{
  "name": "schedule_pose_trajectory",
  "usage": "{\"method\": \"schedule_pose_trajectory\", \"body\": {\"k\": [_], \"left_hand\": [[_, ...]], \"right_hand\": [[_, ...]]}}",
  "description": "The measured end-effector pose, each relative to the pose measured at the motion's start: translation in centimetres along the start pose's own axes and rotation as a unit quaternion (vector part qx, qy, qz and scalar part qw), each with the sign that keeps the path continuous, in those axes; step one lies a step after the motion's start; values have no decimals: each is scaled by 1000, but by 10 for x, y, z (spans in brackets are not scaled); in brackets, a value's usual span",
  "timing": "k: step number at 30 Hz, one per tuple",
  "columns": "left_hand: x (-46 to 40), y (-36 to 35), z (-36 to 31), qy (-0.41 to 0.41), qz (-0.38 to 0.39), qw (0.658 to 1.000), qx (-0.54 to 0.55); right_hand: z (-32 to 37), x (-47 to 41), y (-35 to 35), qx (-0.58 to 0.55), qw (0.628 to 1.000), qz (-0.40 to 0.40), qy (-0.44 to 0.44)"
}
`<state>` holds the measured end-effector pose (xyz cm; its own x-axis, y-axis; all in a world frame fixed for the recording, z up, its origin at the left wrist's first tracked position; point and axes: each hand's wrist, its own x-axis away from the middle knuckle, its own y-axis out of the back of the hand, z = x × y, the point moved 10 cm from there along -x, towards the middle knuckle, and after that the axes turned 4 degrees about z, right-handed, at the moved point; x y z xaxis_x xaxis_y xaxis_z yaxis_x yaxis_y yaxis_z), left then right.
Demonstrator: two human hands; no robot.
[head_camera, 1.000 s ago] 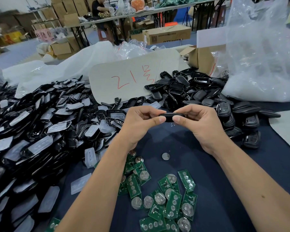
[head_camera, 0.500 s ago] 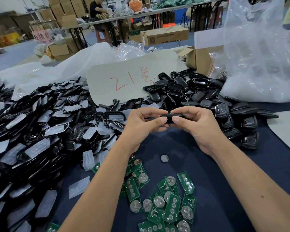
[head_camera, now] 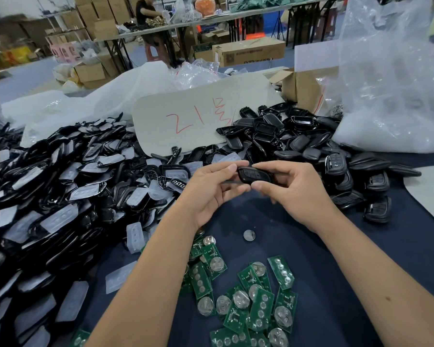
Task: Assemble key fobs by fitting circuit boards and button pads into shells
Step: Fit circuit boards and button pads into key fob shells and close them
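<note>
While a large heap of unfilled shells (head_camera: pixel 60 196) and loose button pads (head_camera: pixel 134 236) covers the counter's left side, the left hand (head_camera: pixel 208 196) and right hand (head_camera: pixel 293 194) both pinch one closed key fob (head_camera: pixel 254 174) above mid-counter. Circuit boards (head_camera: pixel 248 296) lie at the near edge; finished fobs (head_camera: pixel 376 196) are few at right. Most work appears outstanding.

Both hands (head_camera: pixel 251 189) pinching black key fob (head_camera: pixel 252 174) — green circuit boards (head_camera: pixel 251 296) below
</note>
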<state>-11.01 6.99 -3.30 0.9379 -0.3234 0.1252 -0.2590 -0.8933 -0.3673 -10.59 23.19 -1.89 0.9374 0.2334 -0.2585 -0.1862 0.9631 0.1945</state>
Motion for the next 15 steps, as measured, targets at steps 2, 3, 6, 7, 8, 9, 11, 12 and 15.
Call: {"method": "schedule_pose_trajectory", "body": {"k": [2,3,6,7,8,9,11,12,15], "left_hand": [[0,0,0,5,5,1000,9],[0,-1,1,8,7,1000,13],[1,-1,2,12,11,1000,15],[1,-2,2,11,13,1000,16],[1,-2,2,11,14,1000,16],[1,-3,2,11,15,1000,17],[2,-3,2,12,16,1000,14],[2,-3,2,12,15,1000,12],[2,-3,0,4,10,1000,-6]], "right_hand": [[-2,0,-1,-23,1000,2,-1],[-2,-1,-1,-34,999,2,-1],[-1,-1,-1,-56,998,2,0],[-1,-1,0,-57,998,3,1],[0,0,0,-53,999,5,1],[0,0,-1,-48,999,7,2],[0,0,-1,-32,999,8,2],[0,1,-1,-22,1000,7,2],[2,0,-3,8,1000,18,6]]}}
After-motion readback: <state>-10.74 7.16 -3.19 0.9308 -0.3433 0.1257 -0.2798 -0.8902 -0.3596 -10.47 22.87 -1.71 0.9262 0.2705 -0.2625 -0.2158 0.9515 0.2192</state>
